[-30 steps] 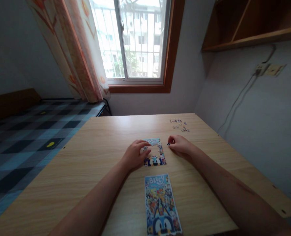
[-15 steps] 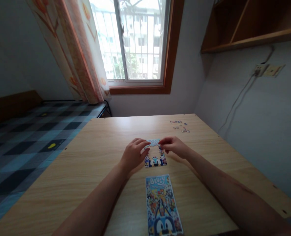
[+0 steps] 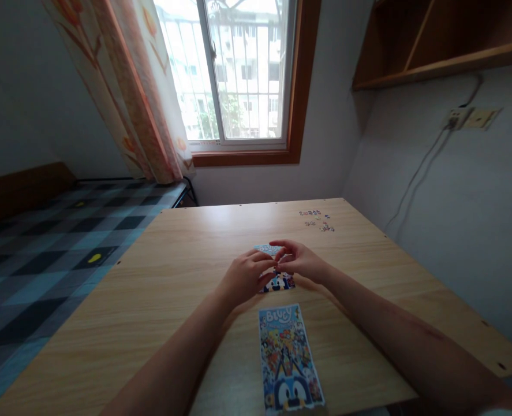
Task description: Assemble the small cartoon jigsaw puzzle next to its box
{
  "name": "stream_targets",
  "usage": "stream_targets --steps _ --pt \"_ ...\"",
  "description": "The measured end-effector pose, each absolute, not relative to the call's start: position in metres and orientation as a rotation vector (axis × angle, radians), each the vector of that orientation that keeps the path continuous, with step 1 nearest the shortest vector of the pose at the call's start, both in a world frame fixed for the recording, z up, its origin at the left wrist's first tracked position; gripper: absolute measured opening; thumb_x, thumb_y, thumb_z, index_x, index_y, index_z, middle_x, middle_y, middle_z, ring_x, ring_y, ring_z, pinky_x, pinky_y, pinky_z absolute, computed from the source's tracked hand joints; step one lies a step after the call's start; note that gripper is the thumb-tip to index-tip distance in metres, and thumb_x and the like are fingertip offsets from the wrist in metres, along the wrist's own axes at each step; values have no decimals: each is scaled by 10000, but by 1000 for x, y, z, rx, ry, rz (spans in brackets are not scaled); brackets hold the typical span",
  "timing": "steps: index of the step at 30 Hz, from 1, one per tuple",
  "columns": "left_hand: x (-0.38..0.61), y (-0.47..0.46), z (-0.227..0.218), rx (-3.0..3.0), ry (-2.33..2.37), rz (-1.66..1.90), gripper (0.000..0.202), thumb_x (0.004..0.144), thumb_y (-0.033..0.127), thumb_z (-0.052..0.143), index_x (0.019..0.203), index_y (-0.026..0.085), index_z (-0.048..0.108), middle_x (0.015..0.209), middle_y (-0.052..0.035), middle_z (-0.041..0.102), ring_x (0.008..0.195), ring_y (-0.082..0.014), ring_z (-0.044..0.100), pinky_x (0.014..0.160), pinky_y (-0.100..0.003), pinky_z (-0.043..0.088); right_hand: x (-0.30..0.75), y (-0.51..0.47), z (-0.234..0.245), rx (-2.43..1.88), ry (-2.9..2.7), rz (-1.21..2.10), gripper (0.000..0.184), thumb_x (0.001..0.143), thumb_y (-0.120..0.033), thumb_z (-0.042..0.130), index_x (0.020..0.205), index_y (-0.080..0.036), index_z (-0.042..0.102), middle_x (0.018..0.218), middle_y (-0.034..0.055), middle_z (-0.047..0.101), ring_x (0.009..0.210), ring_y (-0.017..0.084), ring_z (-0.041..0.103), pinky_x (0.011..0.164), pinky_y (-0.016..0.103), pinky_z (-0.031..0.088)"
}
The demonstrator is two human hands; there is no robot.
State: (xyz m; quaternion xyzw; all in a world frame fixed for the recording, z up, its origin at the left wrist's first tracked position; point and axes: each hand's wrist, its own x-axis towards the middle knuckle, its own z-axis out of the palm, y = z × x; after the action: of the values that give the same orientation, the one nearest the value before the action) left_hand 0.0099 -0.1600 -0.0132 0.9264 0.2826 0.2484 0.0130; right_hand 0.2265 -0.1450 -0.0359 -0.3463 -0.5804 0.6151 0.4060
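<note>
A small part-built jigsaw puzzle (image 3: pixel 277 282) lies in the middle of a wooden table (image 3: pixel 186 254). Both hands meet over it and hide most of it. My left hand (image 3: pixel 245 276) rests on its left side with fingers curled. My right hand (image 3: pixel 299 261) reaches in from the right, its fingertips pinched together right against the left fingertips; what they pinch is too small to make out. A colourful cartoon picture card (image 3: pixel 288 357) lies flat nearer to me, below the hands.
Several loose puzzle pieces (image 3: pixel 318 219) are scattered at the table's far right. A bed with a checked cover (image 3: pixel 48 242) stands to the left, a window and curtain behind the table, a wall with a shelf and a socket cable on the right.
My right hand moved left from beside the puzzle to over its middle, meeting the left hand. My left fingers curled in toward it. The puzzle is now mostly covered.
</note>
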Motion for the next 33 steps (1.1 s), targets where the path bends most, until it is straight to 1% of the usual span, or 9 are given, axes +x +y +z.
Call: stream_targets --steps 3,5,9,12,15,17,20,25,33 --pt "10 -160 -14 2899 867 759 174 970 315 593 1031 225 729 1073 -49 742 971 -197 662 888 -366 550 225 -144 -40 -850 -1468 1559 679 647 -207 866 1273 -248 606 883 -15 666 662 113 645 507 204 481" --pt "10 -160 -13 2903 881 751 161 966 310 600 1007 224 729 1046 -45 745 958 -192 667 874 -353 552 225 -143 -43 -845 -1471 1562 657 654 -222 869 1261 -254 618 891 -14 665 661 113 641 520 217 491" --pt "5 -160 -7 2915 935 670 153 962 310 603 991 234 734 1028 -33 748 949 -192 672 862 -339 549 226 -141 -43 -821 -1565 1495 534 707 -292 843 1208 -233 668 884 0 681 715 127 638 642 272 525" --pt "-1 -158 0 2928 1030 509 151 949 295 612 981 240 749 999 -33 752 938 -200 677 857 -339 543 230 -141 -37 -895 -1772 1166 303 823 -321 745 1101 -202 733 866 29 703 777 156 635 727 311 513" --pt "-7 -156 6 2910 1120 334 134 915 279 653 978 246 766 994 -34 757 924 -203 684 850 -327 535 234 -146 -34 -963 -1989 697 138 896 -257 663 942 -197 778 865 53 717 828 176 632 788 333 486" --pt "-8 -156 7 2884 1157 263 140 902 280 669 992 252 773 1023 -33 759 933 -203 687 857 -322 528 235 -149 -34 -905 -2118 496 130 894 -199 655 875 -201 783 872 61 726 860 185 631 822 336 474" --pt "-5 -157 6 2867 1168 208 150 903 304 666 993 266 779 1024 -26 761 942 -208 686 862 -321 520 234 -151 -36 -792 -2275 364 130 864 -148 672 847 -212 784 850 56 733 843 189 621 817 333 467" --pt "-1 -157 1 2870 1164 179 147 889 305 667 972 272 784 974 -26 760 933 -210 682 844 -310 512 233 -153 -35 -727 -2362 287 132 856 -149 683 833 -231 783 856 43 731 826 184 603 798 324 458" --pt "-7 -150 -6 2847 1177 181 185 921 332 617 972 272 785 982 -24 765 868 -195 695 776 -293 508 235 -155 -32 -716 -2412 268 138 890 -187 664 857 -232 790 860 41 726 798 172 589 796 321 453"
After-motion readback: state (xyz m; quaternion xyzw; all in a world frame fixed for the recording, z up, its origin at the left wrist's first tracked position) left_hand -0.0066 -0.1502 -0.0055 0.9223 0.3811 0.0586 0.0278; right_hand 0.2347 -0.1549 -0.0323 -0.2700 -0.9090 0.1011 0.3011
